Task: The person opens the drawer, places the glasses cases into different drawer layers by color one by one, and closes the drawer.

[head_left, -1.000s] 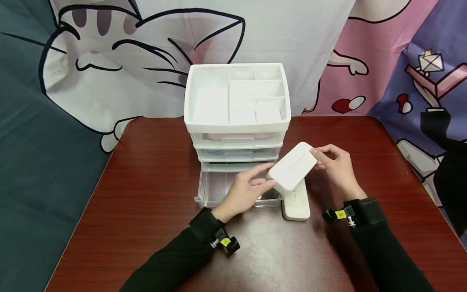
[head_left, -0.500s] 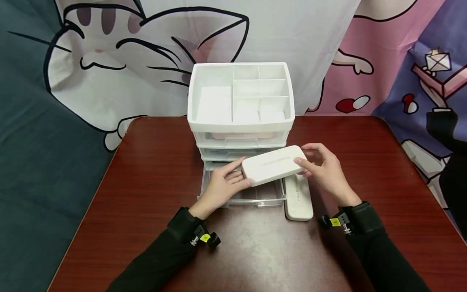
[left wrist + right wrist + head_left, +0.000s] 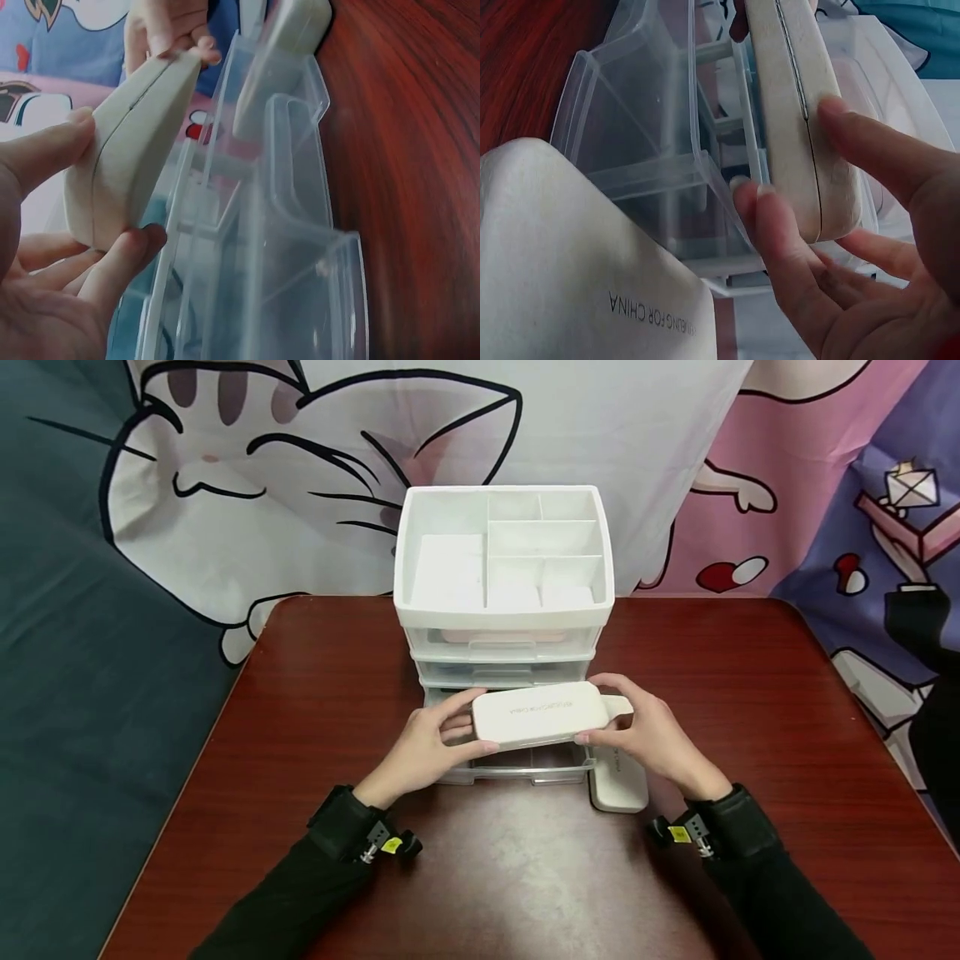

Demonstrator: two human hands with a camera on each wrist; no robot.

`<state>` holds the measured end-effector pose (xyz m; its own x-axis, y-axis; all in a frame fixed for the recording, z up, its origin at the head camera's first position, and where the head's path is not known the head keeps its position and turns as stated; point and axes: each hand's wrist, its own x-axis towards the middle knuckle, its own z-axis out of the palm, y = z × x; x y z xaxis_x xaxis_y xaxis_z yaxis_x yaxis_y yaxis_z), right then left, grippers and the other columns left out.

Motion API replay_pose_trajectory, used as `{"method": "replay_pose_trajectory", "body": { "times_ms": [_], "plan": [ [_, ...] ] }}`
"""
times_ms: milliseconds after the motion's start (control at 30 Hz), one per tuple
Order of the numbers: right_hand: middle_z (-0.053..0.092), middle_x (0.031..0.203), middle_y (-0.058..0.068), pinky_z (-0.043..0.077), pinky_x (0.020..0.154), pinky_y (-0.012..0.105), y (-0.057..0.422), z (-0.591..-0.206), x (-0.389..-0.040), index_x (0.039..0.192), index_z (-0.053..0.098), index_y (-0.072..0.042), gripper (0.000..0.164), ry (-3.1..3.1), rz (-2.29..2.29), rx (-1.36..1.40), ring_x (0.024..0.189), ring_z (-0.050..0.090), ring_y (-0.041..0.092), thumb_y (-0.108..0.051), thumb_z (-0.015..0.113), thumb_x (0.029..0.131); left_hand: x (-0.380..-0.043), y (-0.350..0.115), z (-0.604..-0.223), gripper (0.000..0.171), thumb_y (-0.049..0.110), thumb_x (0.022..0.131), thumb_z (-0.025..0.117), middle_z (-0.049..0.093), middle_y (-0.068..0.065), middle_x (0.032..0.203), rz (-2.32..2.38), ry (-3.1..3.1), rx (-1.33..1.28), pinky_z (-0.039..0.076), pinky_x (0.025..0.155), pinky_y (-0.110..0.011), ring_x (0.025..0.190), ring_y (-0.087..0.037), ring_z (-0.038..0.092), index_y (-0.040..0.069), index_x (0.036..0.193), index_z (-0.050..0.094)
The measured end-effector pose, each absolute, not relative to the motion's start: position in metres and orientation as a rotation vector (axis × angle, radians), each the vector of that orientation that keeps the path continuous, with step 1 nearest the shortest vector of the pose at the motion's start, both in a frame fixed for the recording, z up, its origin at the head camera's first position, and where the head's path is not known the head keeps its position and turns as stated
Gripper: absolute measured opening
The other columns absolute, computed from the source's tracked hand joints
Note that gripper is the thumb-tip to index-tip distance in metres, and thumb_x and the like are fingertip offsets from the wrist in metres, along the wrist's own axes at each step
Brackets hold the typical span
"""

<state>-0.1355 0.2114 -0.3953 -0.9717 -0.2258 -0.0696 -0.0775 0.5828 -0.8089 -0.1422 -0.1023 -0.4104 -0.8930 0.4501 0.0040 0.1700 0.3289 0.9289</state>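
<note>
Above the pulled-out bottom drawer (image 3: 517,774), both hands hold a white glasses case (image 3: 538,714) by its ends. My left hand (image 3: 420,747) grips the left end between thumb and fingers. At the right end, thumb and fingers of my right hand (image 3: 660,739) pinch it. A seam runs along the case's side in both wrist views. A second white glasses case (image 3: 619,785) lies to the right of the drawer, partly hidden by the right hand; lettering shows on this case (image 3: 607,277) in the right wrist view. The clear drawer (image 3: 300,255) has dividers inside.
A white desktop drawer unit (image 3: 504,620) stands at the back of the dark red wooden table (image 3: 337,677), its divided top tray uncovered. The upper drawers are closed; a pinkish thing shows in the top one. A printed cloth (image 3: 315,552) hangs behind.
The held case has moved left and toward me, from beside the drawer to above it, turning from slanted to nearly level. The left hand moved left, and the right hand shifted left with it.
</note>
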Motion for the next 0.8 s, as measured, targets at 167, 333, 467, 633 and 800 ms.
{"method": "replay_pose_trajectory", "body": {
  "times_ms": [167,333,467,633,800],
  "plan": [
    [0.056,0.128,0.006,0.047,0.055,0.026,0.204,-0.394,-0.133,0.136,0.045,-0.024,0.078,2.647,-1.289,-0.324,0.066,0.067,0.016,-0.036,0.086,0.070,-0.146,-0.115,-0.407,0.075,0.029,0.082,0.078,0.055,-0.011,0.138,1.495,2.347,0.651,0.052,0.095,-0.031,0.117,-0.023,0.063,0.014,0.145,0.042],
    [0.057,0.130,0.002,0.049,0.063,0.026,0.195,-0.396,-0.136,0.143,0.046,-0.020,0.081,2.738,-1.102,-0.550,0.070,0.059,0.012,-0.039,0.083,0.073,-0.150,-0.127,-0.403,0.073,0.037,0.082,0.077,0.062,-0.004,0.129,1.249,2.486,0.793,0.051,0.097,-0.040,0.115,-0.016,0.063,0.016,0.144,0.044],
    [0.058,0.122,-0.001,0.043,0.074,0.027,0.187,-0.399,-0.140,0.140,0.050,-0.014,0.077,2.795,-0.965,-0.667,0.078,0.052,0.011,-0.039,0.081,0.075,-0.153,-0.133,-0.400,0.075,0.047,0.083,0.072,0.058,-0.004,0.137,0.965,2.622,0.904,0.047,0.101,-0.040,0.124,-0.017,0.056,0.013,0.144,0.044],
    [0.061,0.105,0.004,0.045,0.072,0.028,0.176,-0.402,-0.144,0.138,0.052,-0.007,0.077,2.849,-0.825,-0.710,0.082,0.054,0.014,-0.036,0.083,0.074,-0.157,-0.136,-0.400,0.074,0.047,0.088,0.067,0.051,-0.009,0.144,0.729,2.678,0.955,0.044,0.106,-0.041,0.132,-0.024,0.050,0.008,0.146,0.042],
    [0.063,0.125,0.012,0.053,0.079,0.040,0.166,-0.403,-0.146,0.138,0.052,-0.008,0.078,2.956,-0.592,-0.691,0.101,0.065,0.022,-0.041,0.082,0.074,-0.159,-0.134,-0.401,0.074,0.041,0.090,0.067,0.047,-0.010,0.147,0.589,2.716,0.987,0.045,0.105,-0.041,0.132,-0.024,0.050,0.004,0.147,0.038]
  ]
}}
